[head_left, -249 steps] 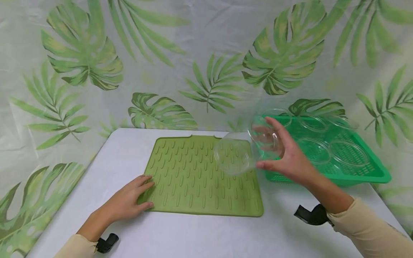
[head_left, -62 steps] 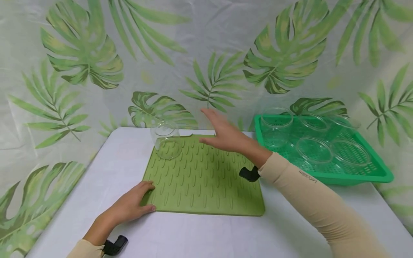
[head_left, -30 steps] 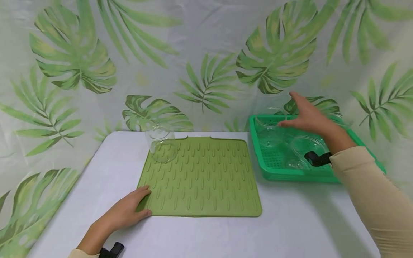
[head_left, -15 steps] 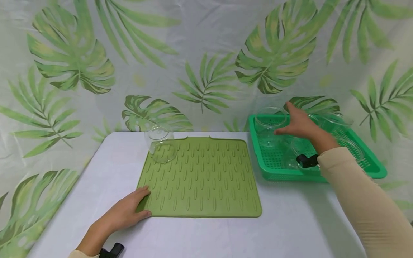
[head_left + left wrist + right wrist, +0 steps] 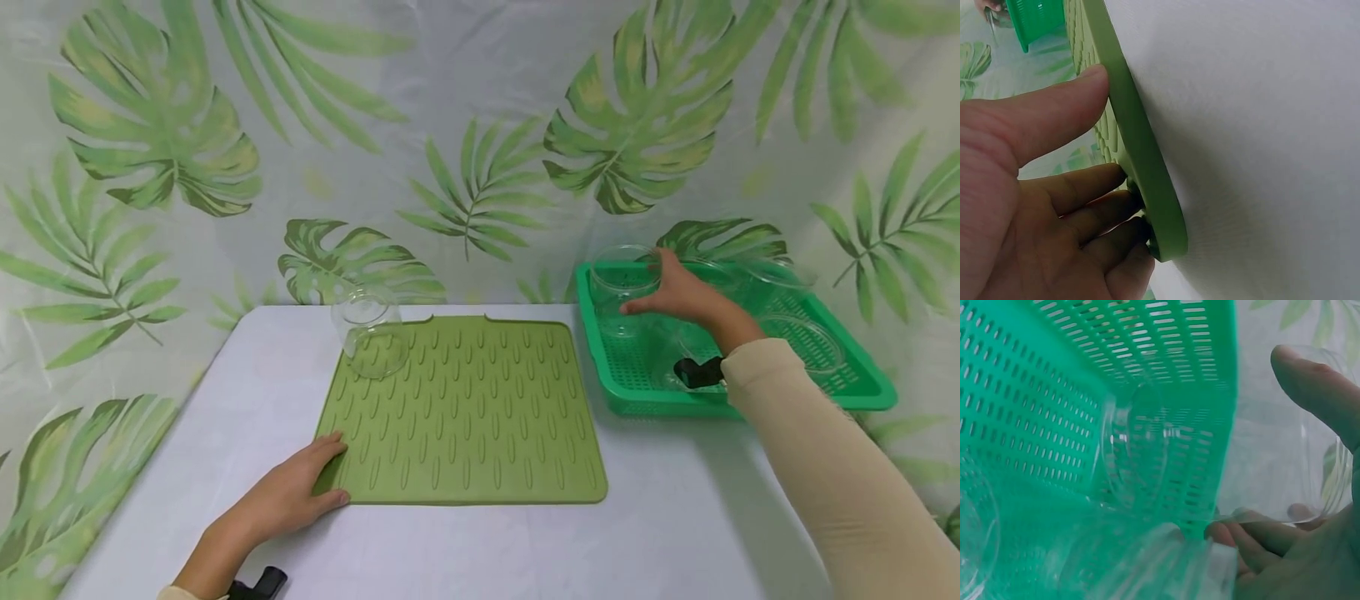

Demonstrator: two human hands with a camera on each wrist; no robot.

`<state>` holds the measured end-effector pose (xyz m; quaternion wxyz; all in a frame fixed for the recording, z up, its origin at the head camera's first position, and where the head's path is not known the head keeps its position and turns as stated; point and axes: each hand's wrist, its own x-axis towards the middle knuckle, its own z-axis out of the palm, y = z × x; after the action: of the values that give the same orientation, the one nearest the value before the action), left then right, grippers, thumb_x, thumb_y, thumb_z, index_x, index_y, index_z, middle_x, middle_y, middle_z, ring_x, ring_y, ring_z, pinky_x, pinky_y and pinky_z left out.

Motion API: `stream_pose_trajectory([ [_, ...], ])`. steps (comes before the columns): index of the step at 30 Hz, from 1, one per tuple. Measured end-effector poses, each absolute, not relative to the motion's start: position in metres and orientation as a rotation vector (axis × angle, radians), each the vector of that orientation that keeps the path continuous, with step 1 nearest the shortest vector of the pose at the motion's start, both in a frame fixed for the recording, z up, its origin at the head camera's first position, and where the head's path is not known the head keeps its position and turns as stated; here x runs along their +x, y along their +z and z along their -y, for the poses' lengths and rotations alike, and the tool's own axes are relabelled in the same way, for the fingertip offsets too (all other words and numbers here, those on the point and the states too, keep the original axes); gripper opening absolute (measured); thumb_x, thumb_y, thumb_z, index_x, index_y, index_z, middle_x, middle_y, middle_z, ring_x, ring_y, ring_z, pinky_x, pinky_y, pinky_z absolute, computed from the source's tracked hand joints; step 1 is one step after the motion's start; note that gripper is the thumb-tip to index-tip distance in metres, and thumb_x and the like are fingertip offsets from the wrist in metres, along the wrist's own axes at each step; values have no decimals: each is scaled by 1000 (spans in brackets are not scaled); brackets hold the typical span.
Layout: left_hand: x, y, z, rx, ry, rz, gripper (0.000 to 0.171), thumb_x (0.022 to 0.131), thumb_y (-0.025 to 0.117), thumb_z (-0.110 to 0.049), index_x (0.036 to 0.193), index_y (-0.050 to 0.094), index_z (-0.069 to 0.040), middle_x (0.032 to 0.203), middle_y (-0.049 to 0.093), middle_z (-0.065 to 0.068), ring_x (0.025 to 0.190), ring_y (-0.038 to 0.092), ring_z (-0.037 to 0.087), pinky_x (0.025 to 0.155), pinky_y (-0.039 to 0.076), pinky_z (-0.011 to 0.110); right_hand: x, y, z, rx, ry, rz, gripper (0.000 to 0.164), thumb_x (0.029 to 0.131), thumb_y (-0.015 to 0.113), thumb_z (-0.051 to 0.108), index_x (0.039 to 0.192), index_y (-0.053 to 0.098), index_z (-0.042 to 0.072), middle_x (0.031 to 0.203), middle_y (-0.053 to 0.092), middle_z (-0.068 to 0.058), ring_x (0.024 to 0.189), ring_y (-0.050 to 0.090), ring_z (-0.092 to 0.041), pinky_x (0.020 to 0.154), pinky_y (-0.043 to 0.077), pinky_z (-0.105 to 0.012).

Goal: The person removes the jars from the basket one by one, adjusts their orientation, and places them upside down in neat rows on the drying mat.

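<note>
My left hand point(image 5: 288, 489) rests on the near-left corner of a green ribbed mat point(image 5: 480, 417). In the left wrist view its thumb and fingertips touch the mat's edge point(image 5: 1141, 150). A clear cup point(image 5: 375, 333) stands upside down at the mat's far-left corner. Over the back left of a green basket point(image 5: 675, 408), my right hand point(image 5: 693, 296) holds another clear cup point(image 5: 618, 287), which is upright. The right wrist view has the thumb on one side of this cup point(image 5: 1266, 456) and the fingers on the other.
More clear cups point(image 5: 806, 342) stand in the basket to the right, partly behind the right hand and sleeve. The white-covered table point(image 5: 480, 550) carries the mat and basket. A leaf-print cloth point(image 5: 480, 108) hangs behind the table.
Earlier the right hand carried a clear cup, which now stands inverted on the mat. The hand then returned to the basket and closed round another cup. The left hand stays at the mat's corner.
</note>
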<state>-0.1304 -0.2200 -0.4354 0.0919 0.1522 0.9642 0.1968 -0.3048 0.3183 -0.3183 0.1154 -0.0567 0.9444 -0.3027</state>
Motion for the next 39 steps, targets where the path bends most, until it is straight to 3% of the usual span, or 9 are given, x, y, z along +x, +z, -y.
stream_pose_trajectory([
  [7,-129,-437,220,474,579,-2876,66,87,75,-29,139,51,3,152,43,24,140,42,46,111,39,59,-304,-325,-320,-177,-931,-2789,121,89,74,40,155,-21,5,160,17,-31,141,28,-53,106,36,-69],
  [12,-129,-436,219,460,581,-2869,66,87,74,-29,140,50,3,153,43,23,141,41,45,112,39,59,-303,-325,-323,-174,-886,-2858,120,85,74,48,158,-11,5,159,25,-27,138,34,-51,103,38,-68],
  [31,-131,-434,220,439,577,-2865,67,87,74,-30,140,50,3,154,41,22,142,40,44,113,38,58,-280,-266,-327,-242,-1006,-2949,110,88,71,49,160,-4,11,151,34,-24,130,35,-43,96,39,-61],
  [39,-129,-434,221,431,597,-2849,67,86,75,-31,140,51,2,154,42,22,142,40,45,112,39,59,-269,-258,-336,-187,-1043,-2971,106,88,70,49,160,-2,17,156,30,-24,132,32,-44,94,38,-61],
])
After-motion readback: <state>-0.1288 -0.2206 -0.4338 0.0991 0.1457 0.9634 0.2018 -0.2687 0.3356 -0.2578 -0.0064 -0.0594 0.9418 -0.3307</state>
